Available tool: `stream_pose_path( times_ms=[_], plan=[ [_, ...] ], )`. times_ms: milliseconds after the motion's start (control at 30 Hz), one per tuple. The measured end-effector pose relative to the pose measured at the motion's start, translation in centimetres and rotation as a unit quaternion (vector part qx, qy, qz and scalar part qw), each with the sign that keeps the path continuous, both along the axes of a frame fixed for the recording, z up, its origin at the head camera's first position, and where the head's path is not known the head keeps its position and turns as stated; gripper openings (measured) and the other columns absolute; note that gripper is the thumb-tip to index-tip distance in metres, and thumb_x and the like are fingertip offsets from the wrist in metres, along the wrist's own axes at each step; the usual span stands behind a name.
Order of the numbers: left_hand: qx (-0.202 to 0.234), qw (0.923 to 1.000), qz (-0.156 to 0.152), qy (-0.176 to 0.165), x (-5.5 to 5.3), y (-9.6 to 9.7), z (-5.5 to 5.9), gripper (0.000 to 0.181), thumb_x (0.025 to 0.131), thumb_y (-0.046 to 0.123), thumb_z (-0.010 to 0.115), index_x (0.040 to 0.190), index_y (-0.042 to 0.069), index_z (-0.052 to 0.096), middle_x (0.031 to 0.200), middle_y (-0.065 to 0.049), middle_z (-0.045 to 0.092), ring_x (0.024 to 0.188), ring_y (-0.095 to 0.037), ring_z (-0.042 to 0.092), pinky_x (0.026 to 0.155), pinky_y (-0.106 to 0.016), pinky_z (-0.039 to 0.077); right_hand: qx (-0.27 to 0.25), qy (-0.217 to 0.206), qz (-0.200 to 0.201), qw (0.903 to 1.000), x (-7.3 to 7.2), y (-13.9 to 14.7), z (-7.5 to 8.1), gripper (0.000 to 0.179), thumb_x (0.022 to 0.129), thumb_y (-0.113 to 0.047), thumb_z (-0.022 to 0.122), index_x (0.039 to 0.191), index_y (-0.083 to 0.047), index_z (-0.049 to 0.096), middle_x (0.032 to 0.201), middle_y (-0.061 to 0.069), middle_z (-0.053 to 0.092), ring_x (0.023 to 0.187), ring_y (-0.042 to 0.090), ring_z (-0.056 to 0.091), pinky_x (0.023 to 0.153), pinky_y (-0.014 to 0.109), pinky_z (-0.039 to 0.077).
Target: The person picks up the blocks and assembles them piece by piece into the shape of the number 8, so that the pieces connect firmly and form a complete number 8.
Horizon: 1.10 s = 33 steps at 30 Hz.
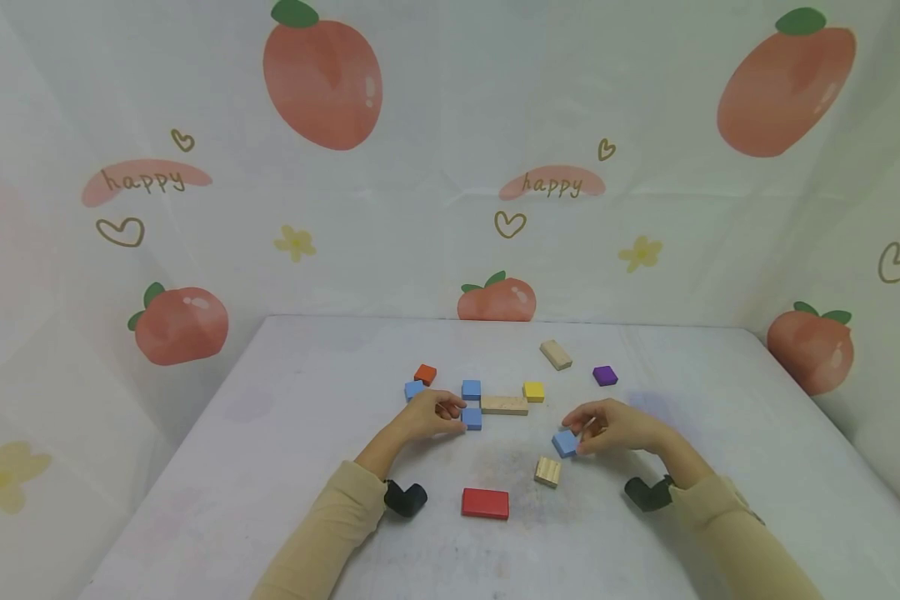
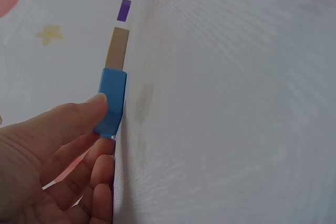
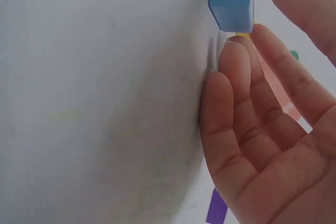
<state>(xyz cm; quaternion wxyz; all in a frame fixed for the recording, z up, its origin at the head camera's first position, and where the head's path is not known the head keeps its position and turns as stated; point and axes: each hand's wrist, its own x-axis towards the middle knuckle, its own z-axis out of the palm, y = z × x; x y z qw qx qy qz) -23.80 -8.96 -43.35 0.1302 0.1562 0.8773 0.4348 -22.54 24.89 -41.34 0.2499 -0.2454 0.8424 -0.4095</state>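
My left hand point(image 1: 429, 414) pinches a blue block point(image 1: 472, 419) at its left side, thumb in front; in the left wrist view the thumb lies on this block point(image 2: 112, 100). It sits at the left end of a long wooden block point(image 1: 504, 406), with a second blue block point(image 1: 471, 389) behind it. Farther right, my right hand point(image 1: 613, 425) holds another blue block point(image 1: 566, 443), turned at an angle, at its fingertips. The right wrist view cuts off this block point(image 3: 231, 3) at the top, along with the thumb tip.
A ridged wooden block point(image 1: 547, 472) and a red block point(image 1: 485, 503) lie nearer me. Beyond are yellow point(image 1: 533, 392), purple point(image 1: 605, 376) and plain wooden point(image 1: 556, 355) blocks. An orange block point(image 1: 425, 374) and a blue block point(image 1: 414, 389) lie behind my left hand.
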Motion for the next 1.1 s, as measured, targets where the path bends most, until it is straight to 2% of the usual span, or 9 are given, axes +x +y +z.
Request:
stream_pose_path(
  times_ms=[400,1100],
  plan=[
    [-0.002,0.9999,0.011,-0.006,0.16,0.06,0.35,0.032,0.077,0.011,0.074,0.108,0.004,0.067,0.089,-0.006,0.063,0.081,-0.013,0.053,0.074,-0.024,0.048,0.011,0.023,0.002,0.9997,-0.06,-0.19,-0.36,0.040,0.076,-0.013,0.075,0.109,0.004,0.062,0.091,0.006,0.059,0.073,0.006,0.053,0.067,0.018,0.046],
    [-0.011,0.9999,0.010,0.002,0.22,0.10,0.33,0.032,0.077,0.012,0.074,0.107,0.004,0.067,0.087,-0.005,0.063,0.079,-0.012,0.052,0.071,-0.021,0.046,0.013,0.024,-0.005,0.9996,0.21,-0.41,-0.26,0.035,0.075,-0.009,0.075,0.106,0.002,0.062,0.086,0.010,0.059,0.072,0.008,0.051,0.066,0.018,0.044]
  ],
)
